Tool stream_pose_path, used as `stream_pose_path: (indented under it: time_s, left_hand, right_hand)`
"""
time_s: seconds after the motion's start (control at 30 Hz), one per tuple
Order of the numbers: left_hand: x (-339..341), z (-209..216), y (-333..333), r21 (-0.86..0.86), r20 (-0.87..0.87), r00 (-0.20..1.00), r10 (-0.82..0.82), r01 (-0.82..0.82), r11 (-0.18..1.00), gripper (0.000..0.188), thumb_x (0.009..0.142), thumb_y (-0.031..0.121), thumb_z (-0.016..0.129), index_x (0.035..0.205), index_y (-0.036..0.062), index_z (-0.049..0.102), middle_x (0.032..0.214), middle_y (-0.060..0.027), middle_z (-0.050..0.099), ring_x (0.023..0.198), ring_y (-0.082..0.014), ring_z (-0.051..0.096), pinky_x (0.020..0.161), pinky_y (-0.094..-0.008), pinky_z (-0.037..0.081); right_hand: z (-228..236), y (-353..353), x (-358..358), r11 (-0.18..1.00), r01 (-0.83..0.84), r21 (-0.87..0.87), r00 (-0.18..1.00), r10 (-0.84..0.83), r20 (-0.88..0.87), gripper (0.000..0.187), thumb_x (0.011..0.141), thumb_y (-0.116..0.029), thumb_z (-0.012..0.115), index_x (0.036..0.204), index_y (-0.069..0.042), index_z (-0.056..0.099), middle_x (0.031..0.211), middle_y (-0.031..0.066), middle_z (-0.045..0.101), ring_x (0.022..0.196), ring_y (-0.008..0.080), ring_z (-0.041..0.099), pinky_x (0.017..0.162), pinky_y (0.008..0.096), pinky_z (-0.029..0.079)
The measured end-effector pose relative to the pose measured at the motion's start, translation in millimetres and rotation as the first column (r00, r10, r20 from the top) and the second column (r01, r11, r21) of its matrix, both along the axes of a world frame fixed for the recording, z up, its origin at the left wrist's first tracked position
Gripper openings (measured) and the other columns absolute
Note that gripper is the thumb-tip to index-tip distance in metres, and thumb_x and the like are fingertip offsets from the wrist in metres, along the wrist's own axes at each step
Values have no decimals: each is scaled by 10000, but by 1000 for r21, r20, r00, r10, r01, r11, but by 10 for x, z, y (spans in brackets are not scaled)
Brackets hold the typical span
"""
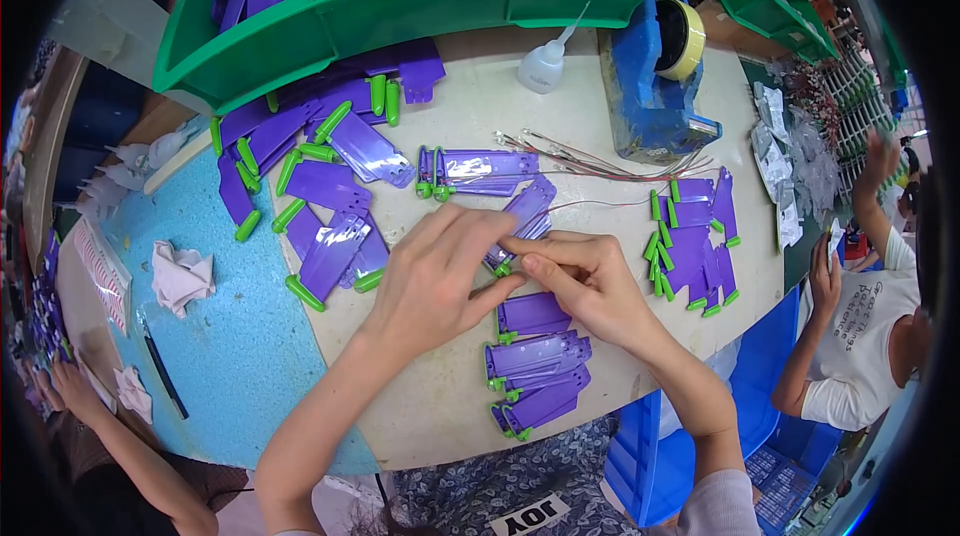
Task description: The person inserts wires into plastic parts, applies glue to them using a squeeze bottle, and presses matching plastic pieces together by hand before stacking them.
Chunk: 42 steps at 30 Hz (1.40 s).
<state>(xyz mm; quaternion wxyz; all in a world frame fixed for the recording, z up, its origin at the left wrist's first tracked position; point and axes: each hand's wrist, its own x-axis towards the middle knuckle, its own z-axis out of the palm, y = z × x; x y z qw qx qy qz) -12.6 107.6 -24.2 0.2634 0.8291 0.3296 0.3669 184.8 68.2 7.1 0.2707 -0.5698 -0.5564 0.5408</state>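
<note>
We see a pale table (pixel 430 411) filling most of the view, with a speckled blue mat (pixel 245 356) over its left part. A large green bin (pixel 420 16) piled with flat purple pieces stands across the far side. To the right of it, at the far side too, we find a blue tape dispenser (pixel 640 96) carrying a yellowish roll. Left of centre lies a loose heap of purple pieces with green ends (pixel 335 251); a smaller group (pixel 700 256) lies to the right, and a neat row of stacks (pixel 540 366) lies just near of the hands.

In the middle, our left hand (pixel 435 271) curves round the held purple piece (pixel 530 204), its thumb and index finger pinching it by the green end. Our right hand (pixel 595 286) comes in from the right, thumb and index finger pressed together on the same piece. It is held just above the table, between the left heap and the right group.

We also see a white squeeze bottle (pixel 541 68) near the dispenser, a crumpled tissue (pixel 182 276) and a dark pen (pixel 165 376) on the mat, and thin wires (pixel 600 165) stretching right from the centre.
</note>
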Motion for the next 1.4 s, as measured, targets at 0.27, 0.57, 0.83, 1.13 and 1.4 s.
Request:
stream_pose_path:
  time_s: [0.27, 0.57, 0.83, 1.13, 1.4]
  left_hand:
    - [-5, -13, -162, 185, -107, 989, 100, -79, 980, 278, 712, 97, 799, 943, -4, 683, 1014, -131, 578, 842, -261, 600, 648, -329, 525]
    - [76, 23, -108, 151, -151, 986, 77, -54, 987, 388, 672, 58, 774, 1053, 63, 704, 997, -127, 540, 860, -279, 553, 690, -364, 503]
    - [33, 15, -58, 79, -198, 979, 48, -33, 996, 434, 676, 48, 707, 1108, 70, 685, 1056, -138, 534, 898, -302, 543, 741, -389, 495]
    - [-31, 125, -351, 199, 16, 995, 95, -96, 975, 402, 690, 140, 685, 1072, 16, 678, 1135, -96, 638, 984, -321, 597, 925, -447, 413]
    - [-23, 64, -333, -208, 70, 998, -8, 22, 978, 610, 680, -10, 783, 1235, -23, 530, 1030, -161, 611, 886, -306, 614, 748, -373, 534]
  right_hand:
    - [193, 111, -71, 780, -159, 605, 812, -245, 529, 185, 847, -21, 657, 1024, 2, 705, 755, 92, 560, 629, 249, 569, 547, 353, 448]
    - [193, 462, 268, 851, -163, 499, 853, -133, 505, 84, 797, -7, 688, 824, 1, 609, 844, 137, 598, 824, 331, 597, 716, 429, 468]
    - [206, 775, 126, 820, 67, 569, 853, -343, 394, 93, 802, -20, 686, 833, 27, 612, 836, 180, 638, 837, 356, 639, 755, 448, 504]
    - [318, 714, 58, 545, -157, 824, 872, -314, 375, 112, 770, -5, 705, 850, -3, 626, 775, 134, 579, 763, 310, 615, 675, 418, 505]
    - [152, 29, -164, 757, -458, 467, 831, 177, 528, 116, 760, 25, 680, 870, 31, 643, 799, 140, 577, 611, 319, 609, 544, 387, 491]
